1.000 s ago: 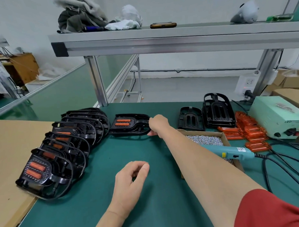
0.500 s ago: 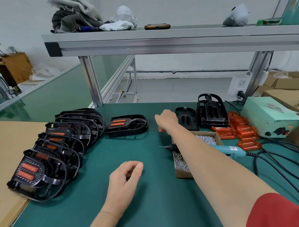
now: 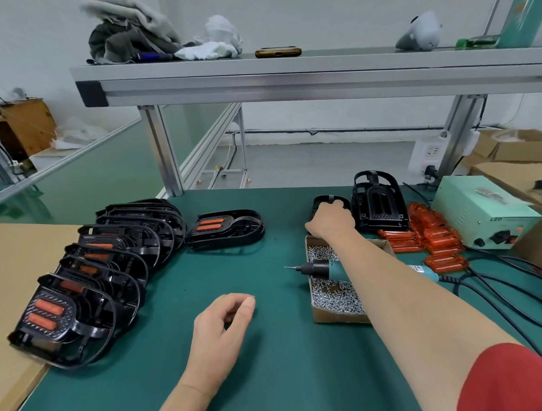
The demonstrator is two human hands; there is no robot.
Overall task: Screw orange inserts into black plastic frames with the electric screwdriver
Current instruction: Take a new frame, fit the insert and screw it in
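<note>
The right hand (image 3: 331,219) reaches to the far side of the green table (image 3: 270,360), its fingers curled over the near edge of an empty black frame (image 3: 325,199) that lies flat there; it grips the frame, though the hand hides most of it. Just to the right stands a stack of black frames (image 3: 378,200), also without inserts. Loose orange inserts (image 3: 432,235) lie in a pile right of that stack, in front of a pale green power box (image 3: 481,214).

The left hand (image 3: 222,328) rests on the table near the person, fingers loosely curled and holding nothing.

The electric screwdriver (image 3: 319,269) lies across an open cardboard box of screws (image 3: 335,295) under the right forearm, its bit pointing left and no hand on it.

One finished frame (image 3: 224,227) with two orange inserts in it lies flat near the table's middle. Left of it, a row of finished frames (image 3: 110,259) overlaps from far to near, the nearest partly on a cardboard sheet (image 3: 11,263).
</note>
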